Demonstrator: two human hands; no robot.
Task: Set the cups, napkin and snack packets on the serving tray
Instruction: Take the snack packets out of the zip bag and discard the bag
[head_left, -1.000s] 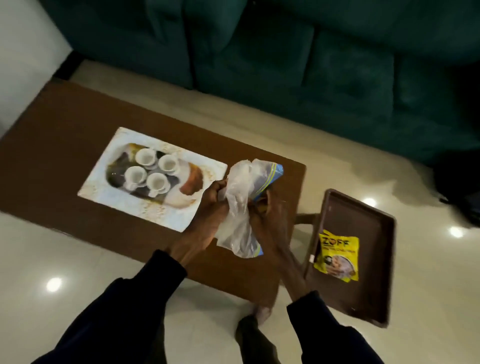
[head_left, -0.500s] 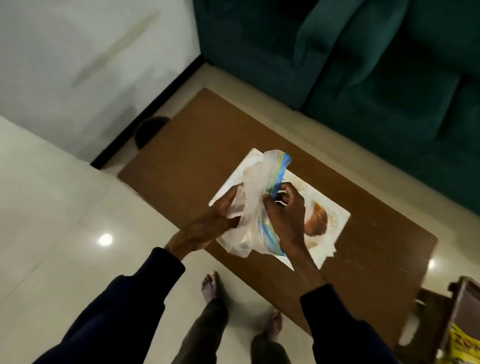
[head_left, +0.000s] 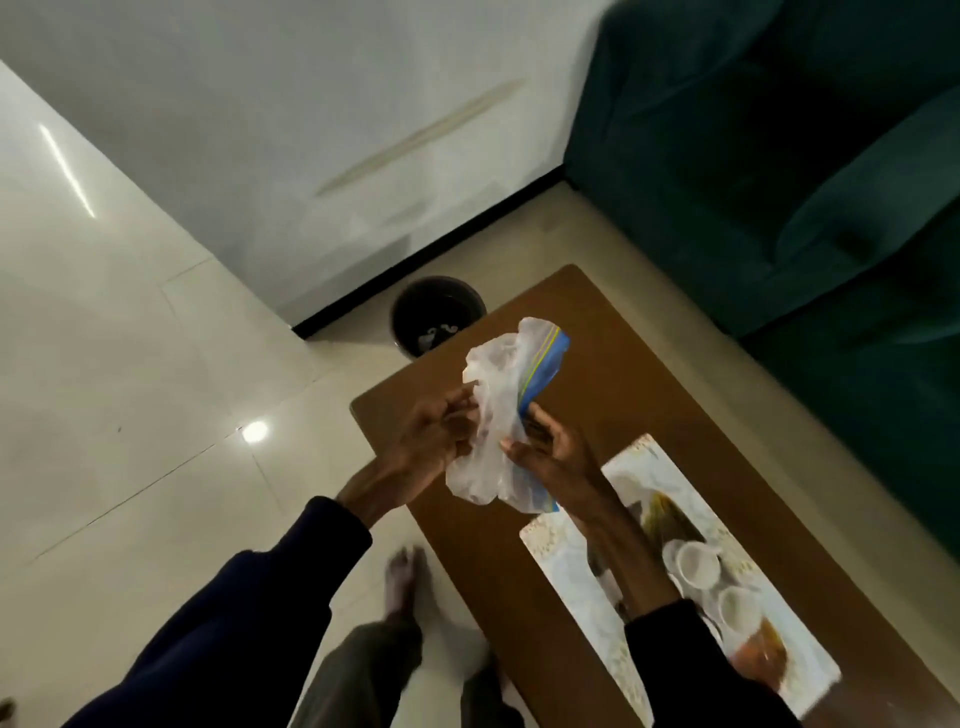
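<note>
Both hands hold a crumpled clear plastic bag (head_left: 496, 415) with a blue and yellow strip, above the left end of the brown table (head_left: 613, 364). My left hand (head_left: 434, 441) pinches its left side and my right hand (head_left: 553, 457) grips its right side. A white patterned serving tray (head_left: 571, 582) lies on the table at lower right, partly behind my right forearm. Two white cups (head_left: 696, 564) are visible on it, with a brown item (head_left: 763, 654) beside them. The snack packets are out of view.
A dark round bin (head_left: 439, 317) stands on the floor past the table's far left corner, against the white wall. A green sofa (head_left: 779, 156) runs along the table's far side. My bare feet (head_left: 402, 577) are on the pale tiled floor beside the table.
The view has swung to the left: the tray slid to the lower right and the bin came into view. Both hands keep hold of the plastic bag, now over the table's left end.
</note>
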